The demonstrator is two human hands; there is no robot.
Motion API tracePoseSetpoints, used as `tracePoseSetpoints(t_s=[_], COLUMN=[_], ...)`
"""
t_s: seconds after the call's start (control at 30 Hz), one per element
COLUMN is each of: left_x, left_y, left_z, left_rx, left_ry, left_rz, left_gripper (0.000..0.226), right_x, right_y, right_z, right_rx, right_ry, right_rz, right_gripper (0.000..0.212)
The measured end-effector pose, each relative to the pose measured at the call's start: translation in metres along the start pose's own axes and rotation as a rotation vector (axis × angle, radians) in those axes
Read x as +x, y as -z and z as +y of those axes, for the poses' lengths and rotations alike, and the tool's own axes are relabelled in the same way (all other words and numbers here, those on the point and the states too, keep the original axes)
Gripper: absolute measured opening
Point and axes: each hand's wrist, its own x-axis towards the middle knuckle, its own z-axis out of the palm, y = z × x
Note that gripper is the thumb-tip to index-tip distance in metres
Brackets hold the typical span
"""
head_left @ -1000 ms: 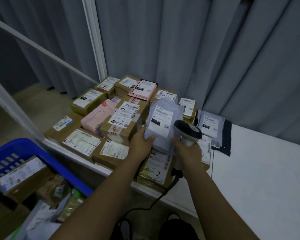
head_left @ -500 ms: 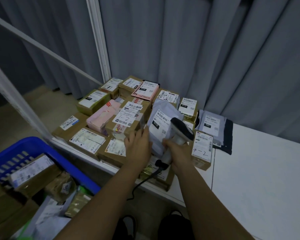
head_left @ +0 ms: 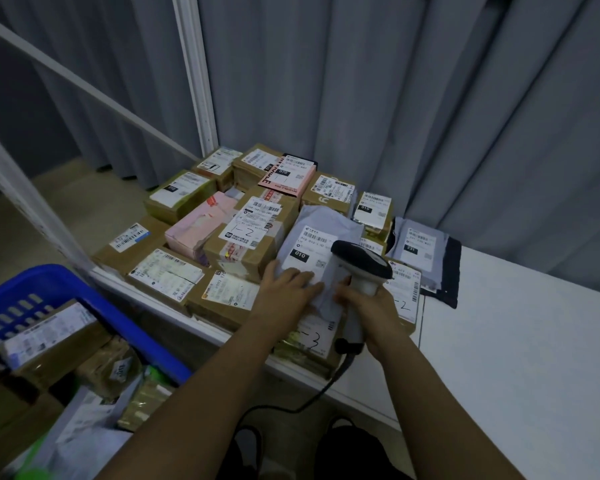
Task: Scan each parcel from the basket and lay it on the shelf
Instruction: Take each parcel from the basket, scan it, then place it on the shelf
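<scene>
Around the left hand (head_left: 286, 289), pressed flat on the grey mailer (head_left: 317, 233), room is tight — a taped brown box (head_left: 246, 244) stands just to its left, and the right hand (head_left: 371, 306) with the scanner (head_left: 361, 268) closes its right. Beyond the fingertips, cartons crowd back to the curtain (head_left: 413, 98). To the right of the scanner grip, past a labelled box (head_left: 404, 292) and a dark mailer (head_left: 426, 247), the white shelf (head_left: 520, 341) lies bare — open passage. Down to the left, the blue basket (head_left: 84, 289) blocks low reaches.

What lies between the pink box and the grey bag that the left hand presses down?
In the head view, a brown box with "1-2" handwritten on its label sits between the pink box and the grey bag under the left hand.
</scene>
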Motion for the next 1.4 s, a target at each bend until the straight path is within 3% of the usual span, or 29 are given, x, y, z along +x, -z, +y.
tracePoseSetpoints(t_s=[0.2,0.37,0.5,0.6,0.7,0.77,0.97,1.07,1.13,1.27,1.4], left_x=[0.011,-0.011,-0.045,-0.093,-0.168,-0.226,-0.374,-0.433,-0.470,-0.534,-0.566], left_y=[0.000,0.027,0.073,0.108,0.127,0.127,0.106,0.092,0.083,0.059,0.038], left_z=[0.016,-0.001,-0.018,-0.033,-0.054,-0.067,-0.089,-0.091,-0.091,-0.101,-0.111], left_rx=[-0.068,-0.418,-0.738,-0.870,-0.944,-0.955,-0.996,-1.016,-0.986,-0.914,-1.030], left_ry=[0.249,0.355,0.596,0.777,0.973,1.099,1.387,1.489,1.539,1.764,1.889], left_rz=[0.080,0.092,0.169,0.306,0.434,0.464,0.333,0.318,0.228,0.080,0.121], left_gripper=[0.023,0.028,0.020,0.020,0.017,0.016,0.022,0.021,0.022,0.051,0.075], right_x=[-0.006,-0.028,-0.070,-0.109,-0.148,-0.176,-0.239,-0.265,-0.283,-0.313,-0.331], right_y=[0.001,-0.014,-0.047,-0.087,-0.128,-0.155,-0.223,-0.246,-0.259,-0.281,-0.308], right_z=[-0.008,-0.016,-0.027,-0.026,-0.021,-0.018,0.015,0.044,0.065,0.100,0.114], right_rx=[-0.030,-0.033,-0.069,-0.080,-0.168,-0.223,-0.408,-0.439,-0.471,-0.506,-0.492], right_ry=[0.035,0.096,0.145,0.149,0.136,0.110,0.088,0.037,-0.011,-0.041,-0.045], right_rz=[-0.067,-0.117,-0.217,-0.370,-0.553,-0.652,-0.816,-0.851,-0.862,-0.911,-0.903], right_gripper=[0.023,0.032,0.030,0.045,0.015,0.011,0.003,0.017,0.019,0.016,0.026])
